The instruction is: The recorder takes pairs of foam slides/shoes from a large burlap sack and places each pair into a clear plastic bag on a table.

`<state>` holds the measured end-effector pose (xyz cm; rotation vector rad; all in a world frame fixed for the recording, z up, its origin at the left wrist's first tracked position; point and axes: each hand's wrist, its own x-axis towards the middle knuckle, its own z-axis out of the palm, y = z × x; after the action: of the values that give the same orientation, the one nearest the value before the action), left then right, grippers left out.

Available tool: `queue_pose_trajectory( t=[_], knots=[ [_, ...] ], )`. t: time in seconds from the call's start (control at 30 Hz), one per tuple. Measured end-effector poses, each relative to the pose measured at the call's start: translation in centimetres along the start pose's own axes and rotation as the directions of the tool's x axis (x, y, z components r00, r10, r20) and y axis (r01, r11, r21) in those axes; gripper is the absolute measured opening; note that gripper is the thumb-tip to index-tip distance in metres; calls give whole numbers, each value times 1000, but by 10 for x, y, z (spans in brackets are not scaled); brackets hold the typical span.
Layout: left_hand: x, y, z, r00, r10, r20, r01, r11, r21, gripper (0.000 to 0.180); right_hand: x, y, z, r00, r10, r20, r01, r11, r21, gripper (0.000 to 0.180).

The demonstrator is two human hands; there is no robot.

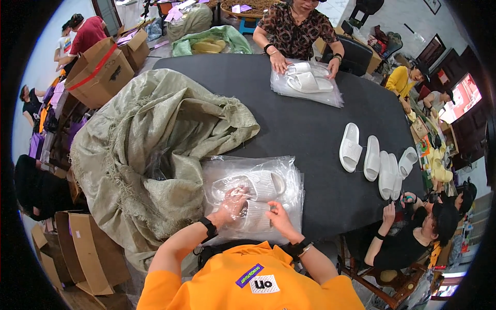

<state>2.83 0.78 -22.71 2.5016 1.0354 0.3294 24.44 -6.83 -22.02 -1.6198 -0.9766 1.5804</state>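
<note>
A pair of white ribbed slippers [257, 196] lies inside a clear plastic bag [281, 175], which rests on top of a stack of more such bags at the near edge of the dark worktop [310, 129]. One slipper lies crosswise higher up, its strap arching upward; the other sits just below it, nearer the edge. The bag is crinkled and glossy, its film covering both slippers.

A small packing workshop: dark tabletop [289, 129] with white slippers [377, 160] laid out loose or in clear plastic bags [279, 178], a big woven sack [155, 139], cardboard boxes [101, 72] stacked around, several people [297, 26] seated at work.
</note>
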Motion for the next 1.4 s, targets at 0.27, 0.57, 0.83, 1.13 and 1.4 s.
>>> queue_pose_trajectory(
  t=[0.27,0.57,0.83,1.13,1.4],
  knots=[
    [-4,-1,-30,988,-79,134,57,985,162,53,-13,-15,-35,985,-148,-91,130,976,-176,37],
    [20,23,-7,1000,18,-6,-18,995,94,50,-41,-15,-71,613,-434,-660,-274,667,-693,37],
    [40,28,-5,997,-81,2,81,995,53,40,-44,26,-82,813,-82,-576,0,990,-141,14],
    [42,37,2,987,-48,-156,72,985,157,32,-65,43,-78,809,-76,-583,49,997,-62,11],
    [-24,-41,-5,979,51,-195,-10,979,205,31,-102,69,-90,763,109,-638,-67,994,89,13]
  ],
)
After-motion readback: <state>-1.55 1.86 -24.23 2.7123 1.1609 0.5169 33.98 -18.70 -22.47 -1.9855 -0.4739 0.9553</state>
